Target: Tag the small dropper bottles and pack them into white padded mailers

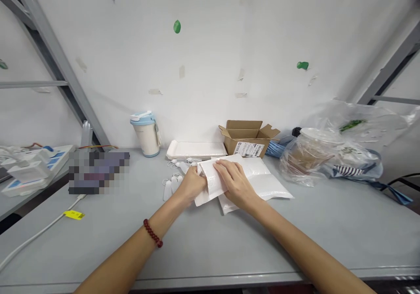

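Observation:
A white bubble mailer (216,182) is tilted up off the grey table, its open end facing left. My left hand (193,182), a red bead bracelet on its wrist, is curled with its fingers partly inside that opening; what they hold is hidden. My right hand (234,182) grips the mailer from the right, fingers laid over its upper face and the thumb out of sight. Under and behind it lie more white bubble mailers (267,187). Close to my left hand are several white tags with loops (168,190).
Behind stand an open cardboard box (244,147), a flat white tray-like item (197,148) and a blue-lidded cup (146,134). A plastic-bagged container (306,154) is at right. On the left are a pixelated dark object (101,171), a white cable (36,232) and power strips (39,171).

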`<action>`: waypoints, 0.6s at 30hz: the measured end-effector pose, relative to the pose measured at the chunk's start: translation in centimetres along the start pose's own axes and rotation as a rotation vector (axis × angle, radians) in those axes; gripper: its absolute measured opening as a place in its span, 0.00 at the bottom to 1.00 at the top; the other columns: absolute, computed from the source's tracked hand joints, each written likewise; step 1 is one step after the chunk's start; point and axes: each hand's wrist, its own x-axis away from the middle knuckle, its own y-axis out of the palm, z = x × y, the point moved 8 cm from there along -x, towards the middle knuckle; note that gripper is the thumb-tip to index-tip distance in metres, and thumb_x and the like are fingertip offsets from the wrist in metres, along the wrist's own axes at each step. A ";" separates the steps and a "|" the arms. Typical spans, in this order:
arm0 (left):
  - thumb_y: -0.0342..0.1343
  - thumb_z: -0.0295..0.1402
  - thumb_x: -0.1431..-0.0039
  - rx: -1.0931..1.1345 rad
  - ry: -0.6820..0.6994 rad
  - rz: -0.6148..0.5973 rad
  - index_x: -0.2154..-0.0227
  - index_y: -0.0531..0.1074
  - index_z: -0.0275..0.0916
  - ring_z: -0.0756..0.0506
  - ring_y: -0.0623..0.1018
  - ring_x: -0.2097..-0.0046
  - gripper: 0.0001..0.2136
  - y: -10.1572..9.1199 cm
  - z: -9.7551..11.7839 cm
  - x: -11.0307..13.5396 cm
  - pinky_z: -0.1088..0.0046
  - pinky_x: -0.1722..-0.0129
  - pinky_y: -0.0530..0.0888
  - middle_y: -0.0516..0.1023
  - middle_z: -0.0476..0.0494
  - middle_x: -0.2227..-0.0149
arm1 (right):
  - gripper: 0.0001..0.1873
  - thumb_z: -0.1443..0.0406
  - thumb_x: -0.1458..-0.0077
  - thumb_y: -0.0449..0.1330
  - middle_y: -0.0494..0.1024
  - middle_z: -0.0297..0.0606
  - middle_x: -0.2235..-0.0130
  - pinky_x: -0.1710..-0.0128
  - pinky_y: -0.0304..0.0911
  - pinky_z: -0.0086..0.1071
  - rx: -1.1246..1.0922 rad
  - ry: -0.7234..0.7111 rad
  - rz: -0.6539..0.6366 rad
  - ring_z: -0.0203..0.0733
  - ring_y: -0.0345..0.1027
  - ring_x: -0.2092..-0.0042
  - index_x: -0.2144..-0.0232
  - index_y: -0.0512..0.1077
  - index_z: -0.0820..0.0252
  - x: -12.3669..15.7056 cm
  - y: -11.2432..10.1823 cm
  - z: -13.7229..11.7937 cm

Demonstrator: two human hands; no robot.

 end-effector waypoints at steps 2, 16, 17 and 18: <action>0.63 0.30 0.60 0.011 -0.004 -0.046 0.68 0.75 0.38 0.44 0.77 0.66 0.12 0.1 0.2 0.0 0.73 0.70 0.72 0.79 0.47 0.70 | 0.31 0.81 0.53 0.45 0.68 0.52 0.50 0.51 0.58 0.45 0.008 -0.007 0.028 0.49 0.59 0.45 0.45 0.60 0.63 0.0 -0.4 0.1; 0.58 0.43 0.51 0.247 -0.037 0.066 0.83 0.64 0.37 0.53 0.65 0.85 0.16 -2.7 1.8 0.1 0.77 0.87 0.61 0.62 0.54 0.86 | 0.19 0.78 0.44 0.47 0.77 0.41 0.59 0.53 0.56 0.37 0.109 -0.021 0.255 0.40 0.69 0.52 0.56 0.69 0.58 0.0 -3.8 1.0; 0.58 0.42 0.50 0.255 -0.005 0.058 0.82 0.65 0.36 0.52 0.67 0.84 0.15 -2.8 2.3 0.1 0.77 0.86 0.63 0.64 0.52 0.84 | 0.19 0.78 0.44 0.47 0.78 0.41 0.59 0.53 0.56 0.37 0.119 -0.010 0.242 0.39 0.69 0.53 0.57 0.69 0.57 -0.1 -3.7 1.1; 0.58 0.41 0.50 0.251 0.026 0.048 0.81 0.66 0.36 0.52 0.69 0.82 0.14 -2.7 2.6 0.2 0.77 0.84 0.64 0.67 0.51 0.82 | 0.19 0.78 0.44 0.46 0.78 0.40 0.59 0.53 0.55 0.37 0.123 -0.004 0.225 0.39 0.70 0.54 0.57 0.69 0.57 -0.1 -3.6 1.1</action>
